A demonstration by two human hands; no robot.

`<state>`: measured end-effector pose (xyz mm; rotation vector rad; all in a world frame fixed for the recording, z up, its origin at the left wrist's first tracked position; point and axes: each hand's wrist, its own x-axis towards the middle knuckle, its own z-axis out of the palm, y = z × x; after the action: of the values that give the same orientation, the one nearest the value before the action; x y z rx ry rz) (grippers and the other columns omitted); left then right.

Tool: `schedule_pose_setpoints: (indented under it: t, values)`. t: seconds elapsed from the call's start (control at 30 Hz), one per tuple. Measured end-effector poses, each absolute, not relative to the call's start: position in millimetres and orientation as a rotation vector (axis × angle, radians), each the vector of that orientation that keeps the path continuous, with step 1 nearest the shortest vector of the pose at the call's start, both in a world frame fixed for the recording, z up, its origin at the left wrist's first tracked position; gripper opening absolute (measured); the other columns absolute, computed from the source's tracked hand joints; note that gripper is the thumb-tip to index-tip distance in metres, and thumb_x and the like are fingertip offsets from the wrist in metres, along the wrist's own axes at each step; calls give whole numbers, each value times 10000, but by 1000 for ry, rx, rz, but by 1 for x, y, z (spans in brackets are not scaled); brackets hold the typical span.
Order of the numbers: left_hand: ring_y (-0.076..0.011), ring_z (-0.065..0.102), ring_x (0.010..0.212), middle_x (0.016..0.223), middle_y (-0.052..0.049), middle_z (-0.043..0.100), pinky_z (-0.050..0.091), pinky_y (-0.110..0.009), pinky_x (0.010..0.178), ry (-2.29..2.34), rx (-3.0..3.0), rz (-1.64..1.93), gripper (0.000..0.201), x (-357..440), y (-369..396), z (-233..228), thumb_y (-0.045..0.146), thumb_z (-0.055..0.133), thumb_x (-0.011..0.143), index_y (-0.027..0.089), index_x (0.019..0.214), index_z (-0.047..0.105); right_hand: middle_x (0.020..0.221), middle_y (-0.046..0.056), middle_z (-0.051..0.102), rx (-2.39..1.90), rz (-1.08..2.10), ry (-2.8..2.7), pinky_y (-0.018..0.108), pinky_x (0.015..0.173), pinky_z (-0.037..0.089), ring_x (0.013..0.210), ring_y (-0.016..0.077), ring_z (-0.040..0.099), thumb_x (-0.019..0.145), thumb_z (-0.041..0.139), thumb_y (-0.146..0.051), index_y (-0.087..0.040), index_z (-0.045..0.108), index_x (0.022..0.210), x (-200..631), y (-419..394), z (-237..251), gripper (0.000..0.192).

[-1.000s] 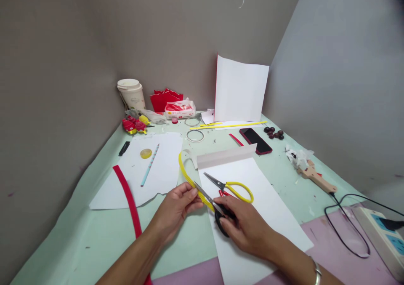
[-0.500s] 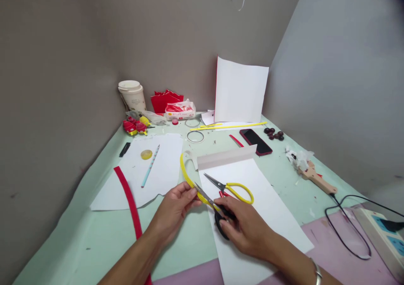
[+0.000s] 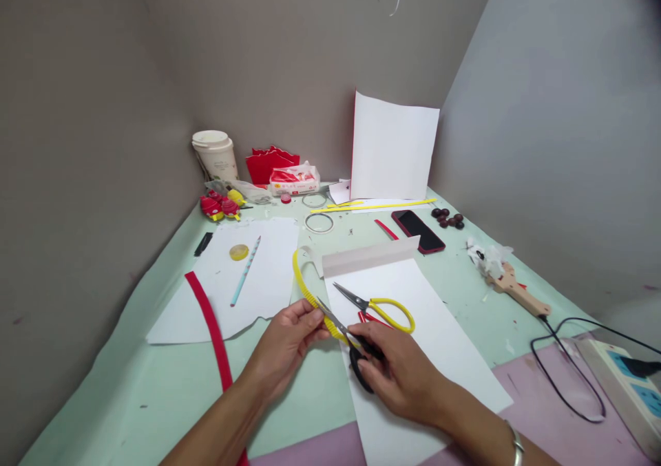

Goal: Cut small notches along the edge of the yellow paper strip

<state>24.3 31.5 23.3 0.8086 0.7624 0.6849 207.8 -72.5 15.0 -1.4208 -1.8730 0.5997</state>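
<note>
Pinched between the thumb and fingers of my left hand (image 3: 289,339) is a narrow yellow paper strip (image 3: 301,279) with a row of fine cuts along it. Its far end curves up and away from me. My right hand (image 3: 400,366) grips black-handled scissors (image 3: 361,376), whose blades lie at the strip beside my left fingertips. A second pair of scissors with yellow handles (image 3: 395,314) rests on the white sheet (image 3: 438,356), just beyond my right hand. A small red piece beside it is partly hidden by my fingers. A long red strip (image 3: 214,328) curves past my left forearm.
On the left paper (image 3: 180,314) lie a pencil (image 3: 246,271) and a yellow tape roll (image 3: 239,252). Behind stand a lidded cup (image 3: 214,155) and an upright white board (image 3: 395,149). To the right are a phone (image 3: 419,232), a glue gun (image 3: 516,290) with its cable, and a power strip (image 3: 627,390).
Both hands, the scissors and the yellow strip stay nearly in place. The scissor blades look slightly more apart along the strip's edge, and the whole view has shifted a little.
</note>
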Motion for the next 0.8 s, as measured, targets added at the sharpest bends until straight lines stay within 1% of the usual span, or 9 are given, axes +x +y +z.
schedule_pose_setpoints:
  t: [0.3,0.47,0.57,0.63,0.7,0.8]
  values:
    - [-113,622,764,869,-53,659,553,-183,683,763,797,679,163,24,32,22,205,741,771,112,884,671,934,39,649,-1412,605,-1872,304,707,479,748,170,594,811,559,-133,-212,501,1220,207,-72,15,420]
    - [-116,630,804,902,-50,669,550,-190,729,763,807,678,144,23,32,22,213,734,781,130,871,656,940,40,655,-1443,623,-1864,316,704,475,769,185,599,813,556,-142,-226,499,1216,208,-71,12,416]
    - [-132,637,863,932,-56,676,545,-212,785,759,825,667,149,23,31,24,226,701,814,137,927,660,938,42,659,-1460,630,-1858,320,692,474,758,187,599,817,557,-152,-225,496,1218,208,-71,12,412]
    - [-143,636,884,957,-63,677,547,-225,785,752,841,674,179,23,31,26,243,675,836,144,984,662,915,34,657,-1469,633,-1853,317,682,472,743,183,594,820,554,-153,-227,502,1211,207,-71,12,401]
    - [-132,628,861,954,-59,673,546,-215,762,756,856,702,167,24,32,26,249,666,843,144,973,667,901,26,652,-1474,635,-1850,312,681,473,734,177,591,818,555,-148,-227,508,1209,207,-71,12,402]
    - [-103,607,816,945,-46,668,538,-190,754,771,860,743,117,25,34,24,233,678,832,141,903,671,921,28,653,-1472,632,-1852,317,705,478,756,178,597,815,554,-140,-222,510,1209,207,-71,12,405]
